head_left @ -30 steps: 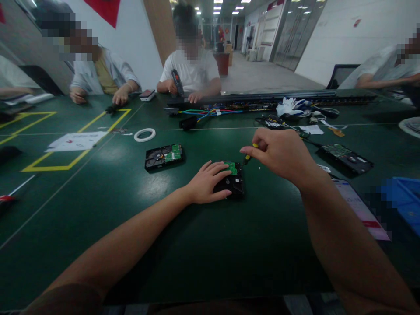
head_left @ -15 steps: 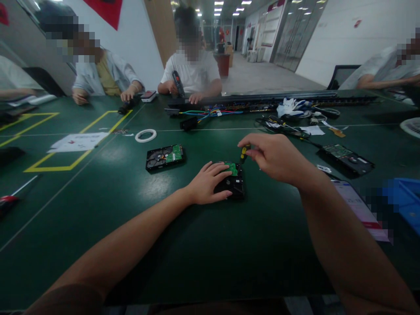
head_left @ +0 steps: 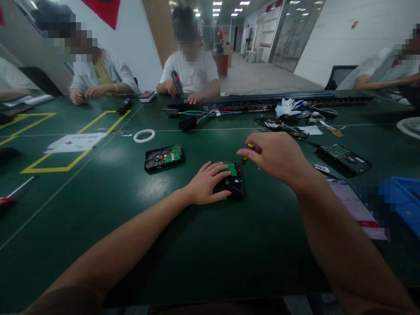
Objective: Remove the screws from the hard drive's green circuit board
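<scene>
A black hard drive (head_left: 236,187) with a green circuit board lies on the green table, board side up. Across its left part my left hand (head_left: 210,183) is spread flat, pressing on the drive. My right hand (head_left: 272,153) is closed around a small yellow and black screwdriver (head_left: 244,160). The screwdriver stands tilted, its lower end by the upper right corner of the drive; the tip is too small to make out. A second hard drive (head_left: 163,158) lies to the left, and a third hard drive (head_left: 344,158) to the right.
A phone (head_left: 356,208) and a blue bin (head_left: 405,205) are at the right. A white tape ring (head_left: 144,136), papers (head_left: 75,142) and a red-handled screwdriver (head_left: 16,190) lie left. Cables, gloves (head_left: 290,107) and long black strips are farther back, where several people sit.
My right hand has turned on the screwdriver, whose handle now leans more to the right. My left hand stays on the drive. The person at far left has drawn a hand back from a black object.
</scene>
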A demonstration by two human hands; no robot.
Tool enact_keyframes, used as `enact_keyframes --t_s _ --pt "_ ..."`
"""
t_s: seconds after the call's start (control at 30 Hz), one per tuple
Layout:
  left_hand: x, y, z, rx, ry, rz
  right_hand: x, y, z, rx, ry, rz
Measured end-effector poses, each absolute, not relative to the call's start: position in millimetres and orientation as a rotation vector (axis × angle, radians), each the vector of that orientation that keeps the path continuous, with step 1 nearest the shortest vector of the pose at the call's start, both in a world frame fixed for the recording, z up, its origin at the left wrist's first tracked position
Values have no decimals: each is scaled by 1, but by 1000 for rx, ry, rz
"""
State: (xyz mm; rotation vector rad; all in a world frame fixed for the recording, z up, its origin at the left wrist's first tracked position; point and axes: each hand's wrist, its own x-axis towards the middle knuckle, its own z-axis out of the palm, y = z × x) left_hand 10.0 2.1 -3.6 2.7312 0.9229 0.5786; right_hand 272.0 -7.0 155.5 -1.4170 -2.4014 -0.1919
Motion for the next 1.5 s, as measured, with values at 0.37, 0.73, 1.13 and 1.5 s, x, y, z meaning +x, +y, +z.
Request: enact_keyframes --t_s 0.37,0.73,1.13,1.5 --pt "10 2 -4 2733 930 564 272 -6 155 -1331 -2427 -183" --pt "10 1 -3 2713 939 575 272 -11 156 -1142 -2468 51" --pt "9 2 -4 2729 925 578 269 -9 158 -1518 -2392 -256" --pt "9 2 -3 2737 930 584 275 -8 156 -1241 -2495 -39"
